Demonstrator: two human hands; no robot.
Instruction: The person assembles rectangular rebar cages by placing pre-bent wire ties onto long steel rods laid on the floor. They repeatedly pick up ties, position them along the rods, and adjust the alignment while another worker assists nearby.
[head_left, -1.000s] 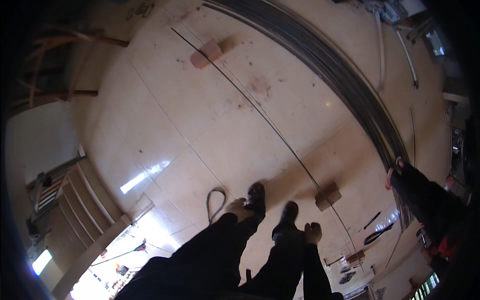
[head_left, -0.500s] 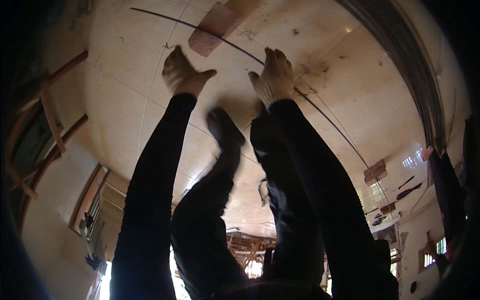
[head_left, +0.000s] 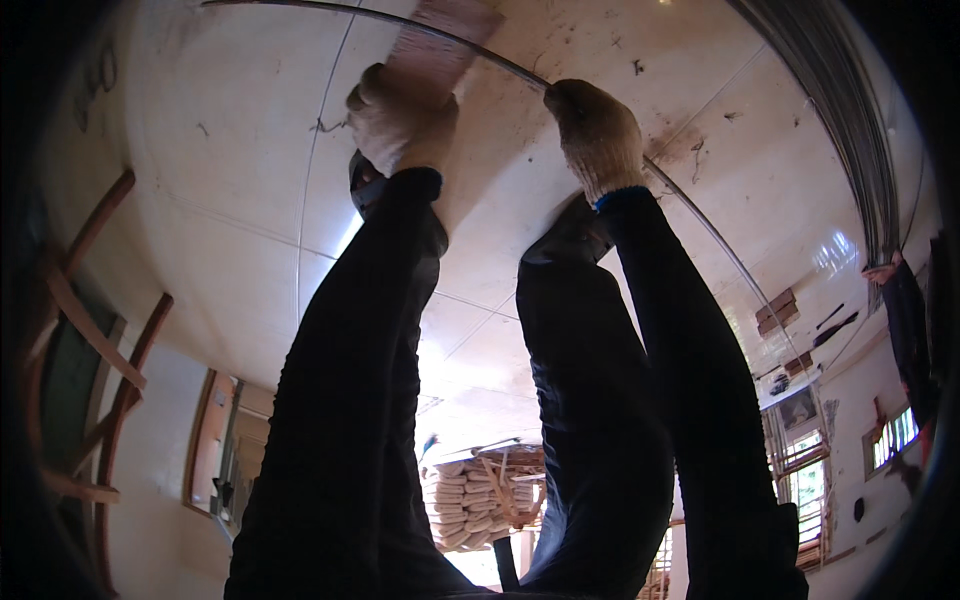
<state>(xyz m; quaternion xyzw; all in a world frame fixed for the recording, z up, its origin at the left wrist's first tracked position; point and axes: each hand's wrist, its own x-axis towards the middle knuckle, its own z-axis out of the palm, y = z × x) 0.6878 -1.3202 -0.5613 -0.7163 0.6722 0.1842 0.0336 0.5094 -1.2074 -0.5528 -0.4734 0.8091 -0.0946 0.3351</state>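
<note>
A thin dark steel rod curves across the pale floor. My right hand, in a cream knitted glove, is closed round it, with rod showing on both sides of the fist. A reddish brick lies at the top, the rod passing across it. My left hand, also gloved, is curled at the brick's near end; its fingers and thumb appear to grip the two sides, though blur hides the exact contact. The rod is apart from this hand.
A long bundle of dark rods runs down the right, where another person's hand touches it. Further bricks lie near the rod's right part. Wooden bars stand at left. Stacked pale sacks show between my legs.
My right hand has closed on the rod. My left hand, earlier open above the floor, has moved right to the brick and curled. The view and my legs have shifted.
</note>
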